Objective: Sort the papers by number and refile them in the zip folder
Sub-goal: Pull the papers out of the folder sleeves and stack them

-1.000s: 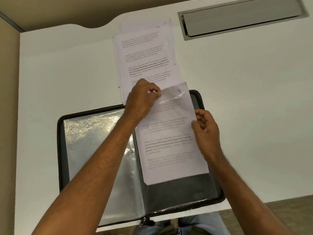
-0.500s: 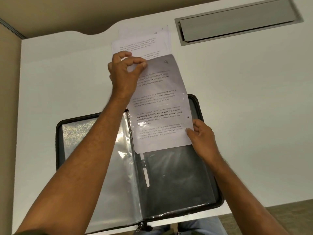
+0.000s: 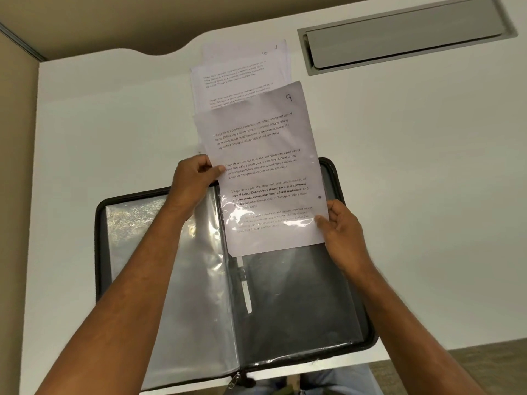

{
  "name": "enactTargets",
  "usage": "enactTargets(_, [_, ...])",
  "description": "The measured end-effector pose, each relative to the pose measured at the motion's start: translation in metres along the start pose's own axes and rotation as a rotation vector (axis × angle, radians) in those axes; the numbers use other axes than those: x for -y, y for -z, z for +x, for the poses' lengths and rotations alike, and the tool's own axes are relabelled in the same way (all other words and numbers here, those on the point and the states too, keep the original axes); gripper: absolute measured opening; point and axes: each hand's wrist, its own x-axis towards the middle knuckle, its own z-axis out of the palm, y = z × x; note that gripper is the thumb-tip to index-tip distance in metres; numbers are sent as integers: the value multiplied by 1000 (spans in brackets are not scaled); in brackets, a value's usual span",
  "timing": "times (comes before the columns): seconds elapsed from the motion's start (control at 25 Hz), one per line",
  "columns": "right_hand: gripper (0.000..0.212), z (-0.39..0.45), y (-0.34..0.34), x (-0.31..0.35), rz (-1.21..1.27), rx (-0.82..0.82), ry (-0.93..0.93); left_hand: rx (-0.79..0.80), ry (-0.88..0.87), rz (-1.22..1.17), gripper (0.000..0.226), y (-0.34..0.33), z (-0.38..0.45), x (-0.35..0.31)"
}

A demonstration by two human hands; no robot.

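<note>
Now your left hand (image 3: 196, 181) pinches the left edge of the sheet marked 9 (image 3: 265, 166) and your right hand (image 3: 340, 232) grips its lower right corner; the sheet's lower part seems to sit in a clear sleeve (image 3: 299, 303) of the open zip folder (image 3: 99, 223); keep the edges square, ease it down evenly, and don't buckle the plastic; the remaining papers (image 3: 242, 72) lie just beyond on the white desk (image 3: 427, 195), near a grey cable hatch (image 3: 399, 38).
</note>
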Motion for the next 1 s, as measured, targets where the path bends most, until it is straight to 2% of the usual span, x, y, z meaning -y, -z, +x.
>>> enactTargets(0.08, [25,1,1,0,39,-2,-6,-65,-29,2,11,-3,4,-2])
enactTargets(0.32, [29,2,2,2,127,16,1,-211,-95,-120,10,-3,51,-22])
enactTargets(0.56, [28,1,3,3,121,36,18,-319,-92,-56,14,2,115,-31])
enactTargets(0.76, [27,3,5,4,109,48,1,-404,-71,92,18,-2,149,-28])
enactTargets(1.0, [27,6,4,2,84,33,1,-510,-67,398,24,-8,165,-32])
